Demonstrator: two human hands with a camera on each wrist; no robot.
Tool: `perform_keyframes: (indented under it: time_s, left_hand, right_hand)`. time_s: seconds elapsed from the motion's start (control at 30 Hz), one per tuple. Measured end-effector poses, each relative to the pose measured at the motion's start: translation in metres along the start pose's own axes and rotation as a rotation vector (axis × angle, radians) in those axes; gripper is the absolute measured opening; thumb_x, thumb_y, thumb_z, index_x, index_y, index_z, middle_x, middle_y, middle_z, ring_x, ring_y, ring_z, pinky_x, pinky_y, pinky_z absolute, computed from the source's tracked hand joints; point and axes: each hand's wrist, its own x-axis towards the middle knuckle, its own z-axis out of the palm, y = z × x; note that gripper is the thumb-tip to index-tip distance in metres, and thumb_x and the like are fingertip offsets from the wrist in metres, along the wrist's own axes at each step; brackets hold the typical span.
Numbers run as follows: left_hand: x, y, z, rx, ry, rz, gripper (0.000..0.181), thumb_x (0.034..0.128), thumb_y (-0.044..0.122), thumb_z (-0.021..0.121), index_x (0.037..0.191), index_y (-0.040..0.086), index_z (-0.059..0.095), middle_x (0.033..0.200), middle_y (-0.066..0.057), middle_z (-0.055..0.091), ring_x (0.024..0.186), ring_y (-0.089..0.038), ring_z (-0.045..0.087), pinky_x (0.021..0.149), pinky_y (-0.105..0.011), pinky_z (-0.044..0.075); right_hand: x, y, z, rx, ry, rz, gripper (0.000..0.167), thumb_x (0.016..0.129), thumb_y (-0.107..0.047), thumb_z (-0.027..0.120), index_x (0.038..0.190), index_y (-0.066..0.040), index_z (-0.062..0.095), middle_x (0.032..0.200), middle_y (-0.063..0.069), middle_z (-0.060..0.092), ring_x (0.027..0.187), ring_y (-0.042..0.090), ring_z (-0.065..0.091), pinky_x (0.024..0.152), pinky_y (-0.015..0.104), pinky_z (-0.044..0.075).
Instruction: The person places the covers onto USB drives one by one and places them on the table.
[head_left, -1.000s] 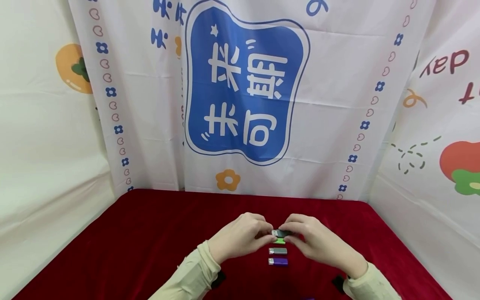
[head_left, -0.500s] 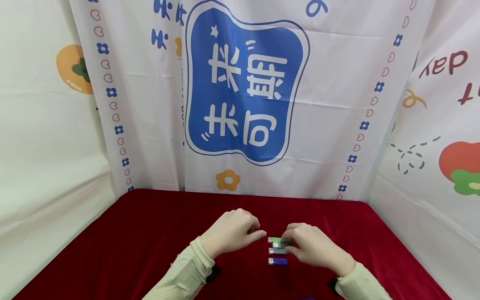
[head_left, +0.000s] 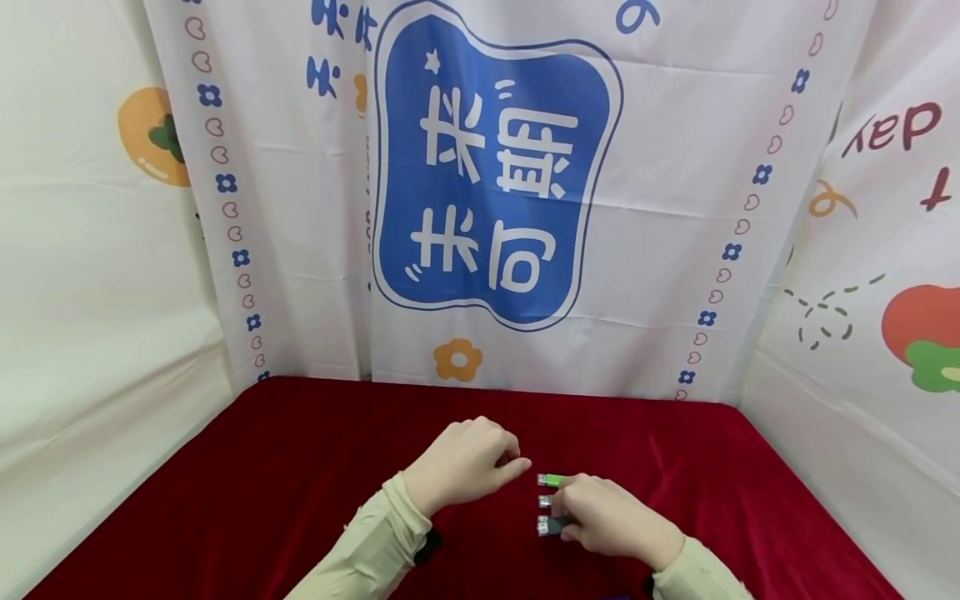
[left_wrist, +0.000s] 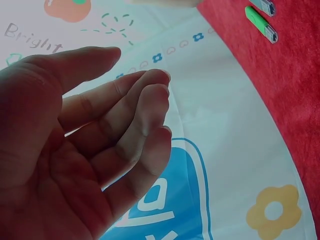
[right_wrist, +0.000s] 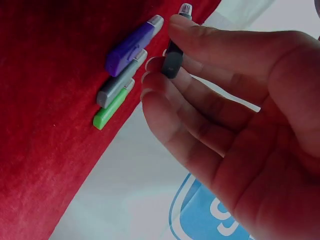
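My right hand (head_left: 609,518) pinches a black USB flash drive (right_wrist: 173,60) between thumb and fingers, its metal plug (head_left: 543,526) pointing left. In the right wrist view, three more flash drives lie in a row on the red cloth: purple (right_wrist: 131,50), grey (right_wrist: 120,81) and green (right_wrist: 111,111). The held one is above the purple drive, which it and my hand mostly cover in the head view. To the left of the row hovers my left hand (head_left: 467,462), holding nothing; its fingers are loosely bent (left_wrist: 115,115).
A red cloth (head_left: 300,483) covers the table. Printed white curtains (head_left: 652,250) stand behind and on both sides. Part of a purple object (head_left: 617,597) shows at the bottom edge of the head view.
My left hand has let go of the black flash drive and moved left. My right hand has carried the drive toward me, past the green and grey ones to the purple one.
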Motion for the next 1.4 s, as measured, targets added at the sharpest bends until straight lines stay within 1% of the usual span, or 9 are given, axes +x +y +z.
perform_keyframes:
  time_s: [0.27, 0.5, 0.6, 0.77, 0.87, 1.03, 1.13, 1.3, 1.4]
  left_hand:
    - [-0.001, 0.002, 0.003, -0.003, -0.026, 0.007, 0.017, 0.092, 0.026, 0.071, 0.077, 0.019, 0.074, 0.058, 0.017, 0.047, 0.049, -0.001, 0.041, 0.045, -0.015, 0.037]
    - [-0.001, 0.004, 0.005, -0.001, -0.023, 0.027, 0.027, 0.0921, 0.027, 0.07, 0.067, 0.022, 0.065, 0.051, 0.015, 0.037, 0.045, -0.001, 0.034, 0.041, -0.016, 0.031]
    - [0.0, 0.005, 0.004, 0.008, -0.029, 0.031, 0.029, 0.0924, 0.029, 0.07, 0.065, 0.023, 0.063, 0.051, 0.015, 0.036, 0.045, -0.001, 0.033, 0.041, -0.016, 0.03]
    - [0.002, 0.005, 0.003, 0.014, -0.041, 0.021, 0.024, 0.0921, 0.029, 0.07, 0.069, 0.022, 0.066, 0.052, 0.015, 0.039, 0.045, -0.001, 0.035, 0.041, -0.016, 0.032]
    - [0.002, 0.006, 0.003, 0.007, -0.052, 0.018, 0.027, 0.0922, 0.028, 0.07, 0.067, 0.022, 0.065, 0.051, 0.015, 0.039, 0.045, -0.001, 0.035, 0.041, -0.016, 0.032]
    - [0.002, 0.007, 0.005, -0.002, -0.084, 0.011, 0.029, 0.0929, 0.028, 0.069, 0.065, 0.022, 0.063, 0.05, 0.015, 0.038, 0.044, -0.001, 0.034, 0.041, -0.016, 0.031]
    - [0.001, 0.007, 0.006, -0.003, -0.107, 0.004, 0.025, 0.093, 0.028, 0.069, 0.069, 0.021, 0.067, 0.051, 0.015, 0.04, 0.044, 0.0, 0.036, 0.041, -0.016, 0.032]
    - [0.0, 0.007, 0.007, -0.013, -0.129, 0.002, 0.023, 0.0929, 0.029, 0.07, 0.071, 0.021, 0.069, 0.052, 0.016, 0.045, 0.045, 0.0, 0.039, 0.043, -0.017, 0.034]
    - [0.0, 0.007, 0.008, -0.026, -0.142, -0.001, 0.021, 0.0928, 0.029, 0.07, 0.073, 0.021, 0.071, 0.055, 0.017, 0.047, 0.046, 0.0, 0.041, 0.044, -0.017, 0.037]
  right_hand:
    - [-0.002, -0.002, 0.009, -0.044, -0.015, -0.025, 0.021, 0.074, -0.005, 0.084, 0.073, -0.017, 0.067, 0.071, -0.014, 0.055, 0.06, -0.002, 0.046, 0.054, 0.016, 0.042]
    - [-0.003, -0.004, 0.011, -0.103, 0.024, -0.025, 0.03, 0.067, -0.006, 0.087, 0.065, -0.019, 0.06, 0.065, -0.014, 0.049, 0.054, 0.0, 0.04, 0.049, 0.017, 0.037]
    - [-0.007, -0.003, 0.004, -0.117, 0.023, -0.011, 0.026, 0.069, -0.012, 0.088, 0.068, -0.019, 0.063, 0.066, -0.013, 0.05, 0.054, 0.001, 0.041, 0.05, 0.019, 0.039]
    - [-0.017, -0.002, -0.021, -0.12, 0.031, 0.021, 0.016, 0.074, -0.019, 0.086, 0.079, -0.015, 0.071, 0.076, -0.011, 0.056, 0.063, 0.002, 0.046, 0.055, 0.023, 0.045]
    - [-0.027, -0.002, -0.032, -0.101, -0.035, 0.035, 0.017, 0.076, -0.023, 0.085, 0.085, -0.015, 0.072, 0.08, -0.012, 0.058, 0.068, 0.003, 0.049, 0.059, 0.026, 0.047]
    - [-0.045, -0.002, -0.033, -0.139, -0.182, 0.003, 0.022, 0.074, -0.029, 0.087, 0.085, -0.018, 0.072, 0.078, -0.014, 0.057, 0.066, 0.001, 0.049, 0.058, 0.023, 0.046]
    - [-0.053, -0.003, -0.031, -0.184, -0.215, -0.03, 0.024, 0.072, -0.029, 0.089, 0.085, -0.019, 0.072, 0.079, -0.015, 0.057, 0.065, -0.001, 0.049, 0.057, 0.02, 0.046]
    - [-0.06, -0.003, -0.032, -0.183, -0.261, -0.071, 0.031, 0.07, -0.026, 0.09, 0.096, -0.02, 0.074, 0.088, -0.015, 0.06, 0.07, -0.003, 0.051, 0.061, 0.018, 0.047]
    - [-0.061, -0.004, -0.031, -0.206, -0.27, -0.152, 0.036, 0.068, -0.023, 0.091, 0.1, -0.02, 0.074, 0.092, -0.016, 0.061, 0.072, -0.004, 0.051, 0.061, 0.015, 0.046]
